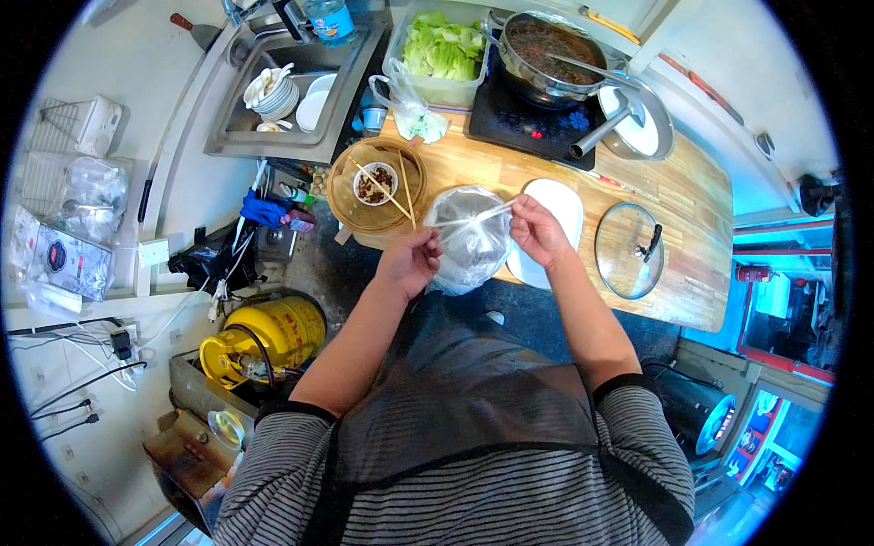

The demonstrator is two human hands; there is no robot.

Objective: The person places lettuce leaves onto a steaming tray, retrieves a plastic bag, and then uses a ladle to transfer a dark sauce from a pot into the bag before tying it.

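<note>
A clear plastic bag [471, 238] with something pale inside hangs over the front edge of the wooden counter [692, 196]. My left hand [411, 261] and my right hand [537, 230] each pinch one of the bag's twisted handles, which stretch between them. A white oval plate [564, 206] lies just behind the bag. To the left stands a round bamboo steamer [360, 205] holding a small bowl of dark filling [374, 183] with chopsticks laid across it.
A pan of dark stew [550, 45] sits on an induction hob [528, 123]. A tub of lettuce [442, 47], a glass lid [628, 247], a sink with dishes [291, 91] and a yellow gas cylinder [269, 338] on the floor surround me.
</note>
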